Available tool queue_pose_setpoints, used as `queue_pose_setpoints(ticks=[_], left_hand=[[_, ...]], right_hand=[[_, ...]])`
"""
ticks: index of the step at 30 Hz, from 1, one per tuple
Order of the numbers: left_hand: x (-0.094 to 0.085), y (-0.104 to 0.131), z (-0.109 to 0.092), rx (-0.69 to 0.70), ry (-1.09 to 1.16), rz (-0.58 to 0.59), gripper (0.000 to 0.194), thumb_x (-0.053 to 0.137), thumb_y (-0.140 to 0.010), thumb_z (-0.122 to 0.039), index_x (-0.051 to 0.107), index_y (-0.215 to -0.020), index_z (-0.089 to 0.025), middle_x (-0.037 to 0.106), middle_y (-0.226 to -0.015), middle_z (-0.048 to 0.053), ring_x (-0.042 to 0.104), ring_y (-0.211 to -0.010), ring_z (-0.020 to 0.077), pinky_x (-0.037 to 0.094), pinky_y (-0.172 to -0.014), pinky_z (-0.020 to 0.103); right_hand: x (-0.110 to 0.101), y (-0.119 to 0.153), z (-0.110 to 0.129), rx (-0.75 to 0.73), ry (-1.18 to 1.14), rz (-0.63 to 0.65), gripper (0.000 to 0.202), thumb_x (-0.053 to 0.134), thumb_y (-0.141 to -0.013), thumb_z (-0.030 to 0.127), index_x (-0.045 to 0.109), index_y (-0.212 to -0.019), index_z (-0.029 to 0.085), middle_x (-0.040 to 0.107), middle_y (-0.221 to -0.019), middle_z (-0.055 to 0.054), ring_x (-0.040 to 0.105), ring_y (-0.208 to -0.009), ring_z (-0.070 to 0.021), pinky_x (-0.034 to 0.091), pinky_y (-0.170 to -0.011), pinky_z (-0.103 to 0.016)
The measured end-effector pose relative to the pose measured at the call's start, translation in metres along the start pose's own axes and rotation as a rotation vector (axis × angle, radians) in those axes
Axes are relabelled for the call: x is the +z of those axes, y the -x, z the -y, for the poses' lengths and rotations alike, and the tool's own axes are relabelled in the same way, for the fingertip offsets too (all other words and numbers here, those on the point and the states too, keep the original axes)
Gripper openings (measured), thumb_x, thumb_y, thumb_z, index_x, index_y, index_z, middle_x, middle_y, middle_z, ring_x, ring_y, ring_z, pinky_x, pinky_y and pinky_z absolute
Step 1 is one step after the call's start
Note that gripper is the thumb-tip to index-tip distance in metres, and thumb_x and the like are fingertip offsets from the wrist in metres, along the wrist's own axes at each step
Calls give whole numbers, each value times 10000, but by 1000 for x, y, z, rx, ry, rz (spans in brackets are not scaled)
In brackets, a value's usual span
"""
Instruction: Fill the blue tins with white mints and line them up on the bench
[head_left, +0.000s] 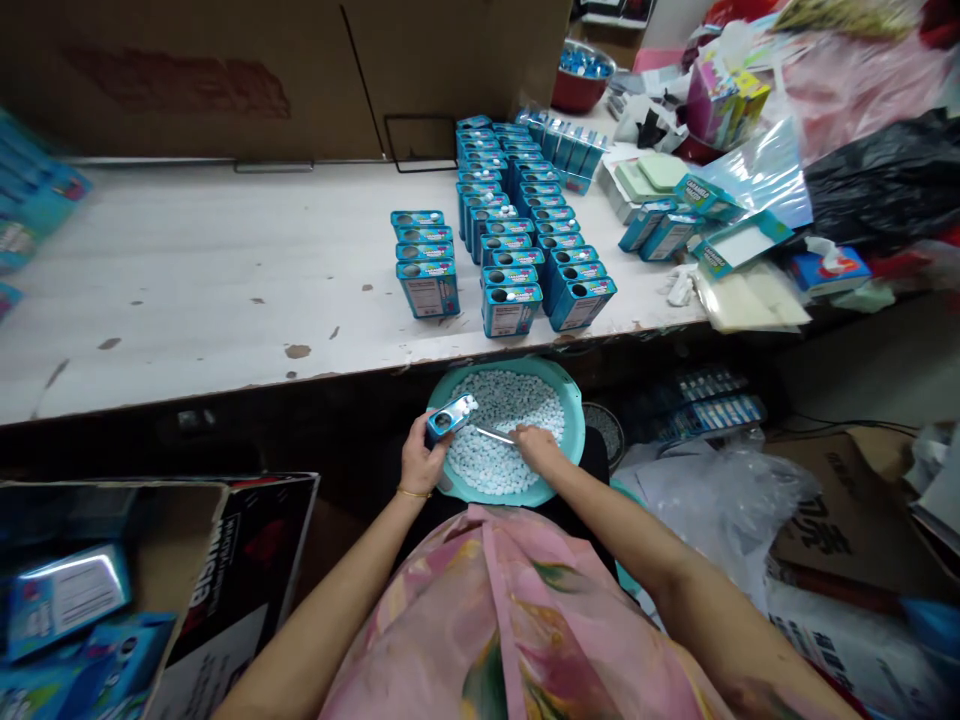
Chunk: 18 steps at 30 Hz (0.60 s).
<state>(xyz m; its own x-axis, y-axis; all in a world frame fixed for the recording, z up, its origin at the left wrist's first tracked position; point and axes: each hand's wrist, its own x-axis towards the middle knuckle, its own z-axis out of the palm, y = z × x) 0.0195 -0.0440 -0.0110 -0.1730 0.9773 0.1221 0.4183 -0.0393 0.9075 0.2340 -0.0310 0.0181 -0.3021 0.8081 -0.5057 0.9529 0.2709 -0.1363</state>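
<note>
My left hand (pixel 422 458) is closed around a small blue tin (pixel 444 424), held tilted over the left side of a turquoise basin (pixel 574 420). The tin has a dark round opening in its top, and several white candies (pixel 468 405) sit at its far end. In my right hand (pixel 537 448) is the handle of a metal spoon (pixel 493 435), its tip pointing left toward the tin. White pellet-like candies (pixel 510 400) fill the basin, which rests on my lap below the table edge.
On the white table (pixel 225 270) stand rows of blue tins (pixel 511 305), some with white candies on top. Open cartons (pixel 742 245) and plastic bags lie to the right. A box of blue packets (pixel 67 600) is at lower left; a red bowl (pixel 579 90) stands behind.
</note>
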Motion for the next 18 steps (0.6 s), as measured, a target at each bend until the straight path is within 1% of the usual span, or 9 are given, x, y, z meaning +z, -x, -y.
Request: queue_pose_setpoints(ticks=[2,4,7,10,12,14,16,18], left_hand=[[2,0,-1,-6,6,2,399,574,-670,-319,488,-1033,-177,582,-993,56,548,-920,190,418,-844,345],[3,-1,-2,-12,14,-1,400,578,-664,-317,492,-1028,-175,583,-992,56,549,-916,189,418,-842,344],[2,-2,-3,-39,27,-11,410,584,-657,-319,492,-1029,-171,586,-978,55,553,-904,187,423,-833,340],[0,-2,-4,-59,59,0,418,588,-652,-327,491,-1026,-167,590,-950,48,559,-881,183,431,-819,333],[-1,-2,-5,-57,74,5,414,583,-656,-331,491,-1023,-164,591,-942,46,562,-868,181,436,-810,330],[-2,-2,-6,-44,58,1,405,577,-660,-327,493,-1022,-165,590,-950,46,561,-875,183,433,-814,331],[-2,-1,-7,-15,29,5,387,569,-665,-311,497,-1018,-171,586,-971,48,554,-896,188,426,-828,334],[0,-1,-10,29,14,27,363,555,-673,-283,501,-1015,-176,578,-992,51,546,-916,190,417,-843,339]], right_hand=[[20,-4,12,-50,-24,24,347,308,-799,79,572,-1008,162,597,-994,-109,545,-891,-188,387,-684,-261],[30,-3,15,-99,-55,52,329,350,-780,91,597,-976,183,609,-989,-83,545,-900,-182,386,-688,-251],[34,-2,7,-149,-114,93,344,407,-743,93,625,-962,245,630,-979,-23,548,-911,-158,384,-694,-222],[31,-1,-8,-174,-173,110,340,429,-748,107,638,-972,256,645,-956,0,553,-905,-133,382,-714,-198],[22,3,-17,-178,-258,81,311,449,-756,129,646,-975,225,652,-927,-13,561,-876,-126,383,-726,-194],[4,13,-23,-173,-384,25,296,471,-746,129,653,-971,190,656,-881,-29,568,-829,-126,387,-723,-200],[-22,26,-26,-179,-488,-40,292,477,-734,113,662,-952,170,655,-829,-34,570,-783,-127,390,-704,-209],[-53,40,-25,-212,-511,-86,296,463,-741,110,662,-951,171,650,-807,-30,567,-761,-123,389,-685,-209]])
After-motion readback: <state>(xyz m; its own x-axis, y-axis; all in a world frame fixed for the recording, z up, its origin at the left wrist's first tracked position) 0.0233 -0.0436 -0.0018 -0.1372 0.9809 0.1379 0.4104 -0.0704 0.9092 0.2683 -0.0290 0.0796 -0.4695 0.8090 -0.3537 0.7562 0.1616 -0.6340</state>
